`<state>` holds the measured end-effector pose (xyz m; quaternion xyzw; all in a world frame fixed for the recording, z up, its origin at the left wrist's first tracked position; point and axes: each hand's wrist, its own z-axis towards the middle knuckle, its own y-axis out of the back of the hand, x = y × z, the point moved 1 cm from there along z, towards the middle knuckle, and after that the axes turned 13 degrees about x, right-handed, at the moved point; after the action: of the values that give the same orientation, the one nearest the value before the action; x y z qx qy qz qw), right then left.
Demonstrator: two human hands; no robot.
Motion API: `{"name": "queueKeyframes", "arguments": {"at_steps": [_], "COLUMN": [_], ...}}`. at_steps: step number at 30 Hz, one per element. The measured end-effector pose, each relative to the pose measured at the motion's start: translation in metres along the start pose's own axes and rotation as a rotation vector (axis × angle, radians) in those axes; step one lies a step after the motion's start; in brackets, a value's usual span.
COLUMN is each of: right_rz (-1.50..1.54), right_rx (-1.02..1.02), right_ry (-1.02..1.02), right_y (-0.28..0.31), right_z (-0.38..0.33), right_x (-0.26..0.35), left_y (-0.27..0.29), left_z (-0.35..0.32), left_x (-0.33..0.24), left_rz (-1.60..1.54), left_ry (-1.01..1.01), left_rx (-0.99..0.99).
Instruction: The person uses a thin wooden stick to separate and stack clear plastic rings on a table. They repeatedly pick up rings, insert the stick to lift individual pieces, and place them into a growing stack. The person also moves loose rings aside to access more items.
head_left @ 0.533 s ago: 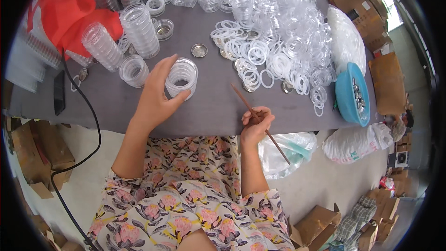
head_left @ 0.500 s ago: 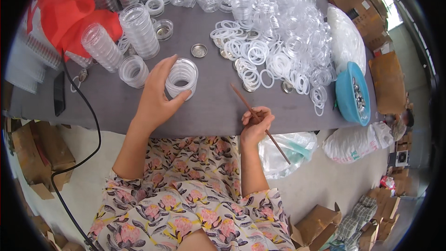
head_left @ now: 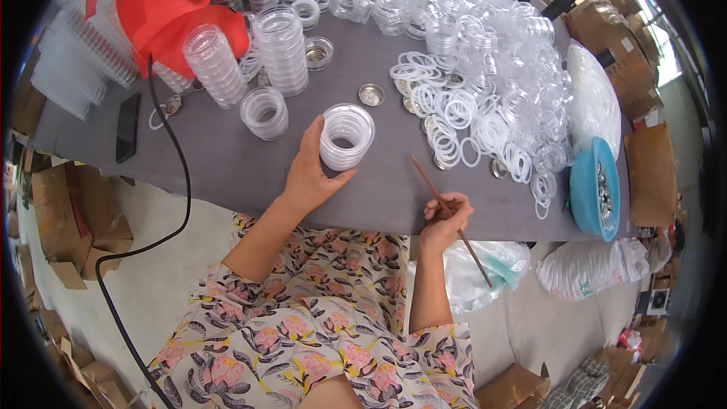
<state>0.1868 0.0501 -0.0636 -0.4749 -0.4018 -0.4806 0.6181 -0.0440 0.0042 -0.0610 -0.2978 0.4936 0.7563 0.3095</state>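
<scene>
A short stack of clear round cases with white rings inside [head_left: 347, 136] stands on the grey-covered table. My left hand [head_left: 309, 174] curves around its near left side, fingers and thumb spread; whether they touch it I cannot tell. In my right hand [head_left: 447, 221] is a thin brown stick [head_left: 421, 170], slanted with its upper end over the table. A small round metal tin [head_left: 371, 95] lies just beyond the stack. Farther left are another short stack [head_left: 264, 113] and two taller stacks of clear cases [head_left: 280, 49].
A large heap of clear cases [head_left: 485, 38] and loose white rings [head_left: 460, 112] covers the right side. At the right edge sits a blue basket [head_left: 581, 193] of metal pieces. A red bag [head_left: 163, 19], phone [head_left: 127, 127] and black cable [head_left: 187, 189] are at left.
The view has shifted, so everything appears farther right. My left hand has drawn back slightly toward me from the stack, which keeps its place. My right hand still holds the stick.
</scene>
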Motion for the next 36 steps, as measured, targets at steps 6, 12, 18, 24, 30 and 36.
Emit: {"name": "queueKeyframes", "arguments": {"at_steps": [6,12,18,24,30,36], "right_rz": [0.000,0.002,-0.016,-0.001,-0.020,0.011], "right_rx": [0.011,0.029,0.018,0.028,0.043,0.050], "right_ry": [-0.013,0.016,-0.016,0.007,0.003,-0.007], "right_y": [-0.004,0.000,-0.001,-0.002,-0.001,-0.001], "right_z": [0.001,0.001,-0.001,0.000,0.001,-0.001], "right_x": [0.003,-0.001,0.000,0.001,-0.001,0.000], "left_y": [0.008,0.056,0.118,0.113,0.108,0.099], "left_z": [0.005,0.007,0.024,0.020,0.019,0.017], "left_x": [-0.004,-0.040,-0.022,0.005,0.015,0.017], "left_rz": [-0.229,-0.444,-0.155,0.160,0.026,-0.071], "left_ry": [0.020,-0.142,-0.101,0.032,-0.063,-0.074], "left_rx": [-0.033,-0.216,-0.408,-0.331,-0.425,-0.470]}}
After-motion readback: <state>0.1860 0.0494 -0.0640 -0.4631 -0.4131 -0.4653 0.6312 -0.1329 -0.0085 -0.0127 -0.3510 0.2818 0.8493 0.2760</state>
